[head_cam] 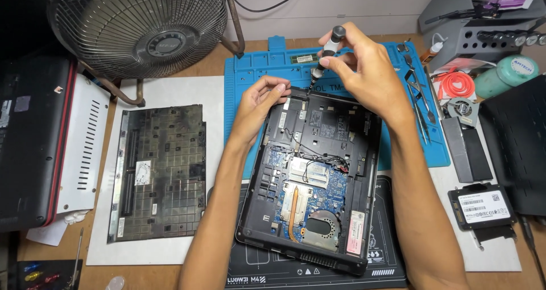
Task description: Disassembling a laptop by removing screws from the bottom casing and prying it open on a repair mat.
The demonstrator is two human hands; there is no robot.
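- Right hand (364, 68) clenched in a fingertip grip on a small precision screwdriver (325, 56); shaft near upright, tip down at far left corner of opened laptop base (310, 176). Upright hold probably to keep bit square in a screw; screw itself too small to make out.
- Left hand (259, 105) just left of and below that grip, fingers curled on far left edge of base, grasping nothing loose; likely steadying the chassis.
- Base lying bottom-up, cover off: circuit board, copper heat pipe, round fan (324, 227) exposed, nearer the wearer than both hands.
- Removed keyboard panel (159, 173) well left of left hand, flat on white sheet, apart from work area.
- Beyond right grip: memory stick (302, 58) on blue repair mat (250, 91). Right of it: tweezers (418, 99), flat drive (480, 206).
- Surface: wooden desk (136, 276), blue mat under far end of base, black mat (392, 270) under near end.
- Surroundings: desk fan (139, 25) far left, closed black laptop (28, 142) at left edge, grey tool rack (483, 23) far right, pale wall behind.
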